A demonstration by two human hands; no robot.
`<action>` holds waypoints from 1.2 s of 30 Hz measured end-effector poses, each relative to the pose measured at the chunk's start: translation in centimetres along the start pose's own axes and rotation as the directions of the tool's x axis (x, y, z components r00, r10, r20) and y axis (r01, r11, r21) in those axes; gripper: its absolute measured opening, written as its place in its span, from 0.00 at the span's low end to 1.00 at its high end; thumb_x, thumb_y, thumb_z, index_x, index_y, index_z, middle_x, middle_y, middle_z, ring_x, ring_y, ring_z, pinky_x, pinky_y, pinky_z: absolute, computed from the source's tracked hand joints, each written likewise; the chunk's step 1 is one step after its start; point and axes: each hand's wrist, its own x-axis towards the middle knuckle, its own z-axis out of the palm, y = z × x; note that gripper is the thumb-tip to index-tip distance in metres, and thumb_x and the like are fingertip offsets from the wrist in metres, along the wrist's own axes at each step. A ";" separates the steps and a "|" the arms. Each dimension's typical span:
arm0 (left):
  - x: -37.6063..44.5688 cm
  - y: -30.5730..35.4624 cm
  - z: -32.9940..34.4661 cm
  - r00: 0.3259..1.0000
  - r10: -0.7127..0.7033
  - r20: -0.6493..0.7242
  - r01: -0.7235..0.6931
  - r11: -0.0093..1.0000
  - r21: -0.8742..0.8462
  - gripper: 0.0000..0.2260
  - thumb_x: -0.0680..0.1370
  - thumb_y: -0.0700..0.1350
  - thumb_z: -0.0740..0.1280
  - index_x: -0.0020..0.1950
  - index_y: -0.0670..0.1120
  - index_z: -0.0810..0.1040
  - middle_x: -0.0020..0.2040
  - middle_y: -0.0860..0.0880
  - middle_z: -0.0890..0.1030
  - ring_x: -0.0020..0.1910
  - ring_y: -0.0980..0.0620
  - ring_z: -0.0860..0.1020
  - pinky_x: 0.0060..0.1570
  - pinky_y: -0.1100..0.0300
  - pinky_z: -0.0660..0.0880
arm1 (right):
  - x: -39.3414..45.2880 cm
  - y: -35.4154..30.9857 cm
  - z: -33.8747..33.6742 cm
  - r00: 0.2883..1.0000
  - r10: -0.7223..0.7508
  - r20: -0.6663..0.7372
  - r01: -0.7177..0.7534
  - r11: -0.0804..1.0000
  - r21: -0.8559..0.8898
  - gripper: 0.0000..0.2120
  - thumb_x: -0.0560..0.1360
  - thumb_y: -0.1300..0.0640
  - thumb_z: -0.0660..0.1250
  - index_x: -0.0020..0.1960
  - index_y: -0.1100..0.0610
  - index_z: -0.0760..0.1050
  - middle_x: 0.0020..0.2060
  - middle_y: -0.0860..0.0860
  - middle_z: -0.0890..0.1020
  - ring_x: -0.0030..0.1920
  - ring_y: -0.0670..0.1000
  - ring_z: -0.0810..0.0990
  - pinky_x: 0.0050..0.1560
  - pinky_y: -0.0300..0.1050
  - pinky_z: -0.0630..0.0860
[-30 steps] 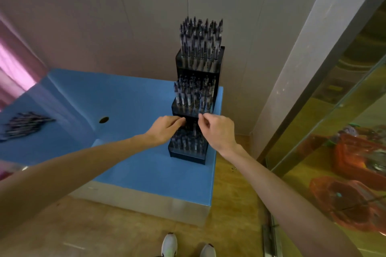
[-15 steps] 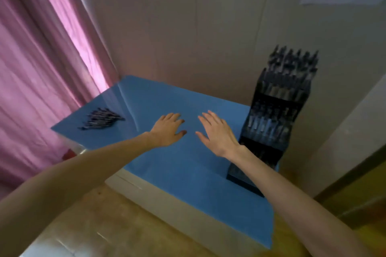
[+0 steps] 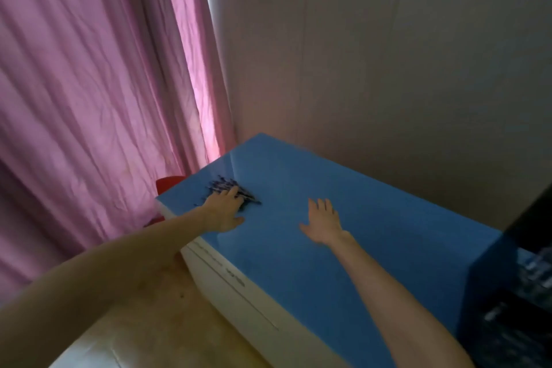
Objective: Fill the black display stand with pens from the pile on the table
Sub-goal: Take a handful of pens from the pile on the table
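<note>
Nearest the camera, two bare forearms reach out from the lower edge over a tan floor (image 3: 155, 317). At the lower right corner the black display stand (image 3: 519, 302) sits blurred on the right end of the table (image 3: 373, 242), only partly in view, with pale pen barrels faintly showing in its tiers. The table has a blue top and a white front panel facing the person.

Further out, the right hand (image 3: 324, 222) hovers over or rests on the bare blue surface near the middle of the table, fingers straight and slightly apart, thumb out to the side, holding nothing; whether it touches the top I cannot tell. To its left, well apart from the stand, the left hand (image 3: 225, 209) lies palm down with fingers extended over the pile of pens (image 3: 230, 190), its fingertips on the dark pens. Motion blur hides whether any pen is pinched, but the fingers look flat rather than curled. The pile sits close to the table's left end.

Just beyond that end a red object (image 3: 168, 182) peeks out, too hidden to identify. Behind it hangs a pink curtain (image 3: 95, 84), and a plain beige wall (image 3: 388, 54) runs along the table's far side
</note>
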 end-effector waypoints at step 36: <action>28.5 -20.8 6.7 0.891 0.372 0.262 -0.295 0.911 -0.289 0.09 0.79 0.50 0.68 0.56 0.49 0.80 0.50 0.55 0.79 0.47 0.53 0.77 0.53 0.53 0.76 | 30.4 -14.8 6.3 0.954 -0.249 0.169 0.196 0.940 0.277 0.16 0.74 0.42 0.71 0.51 0.54 0.78 0.48 0.52 0.83 0.49 0.54 0.80 0.42 0.45 0.70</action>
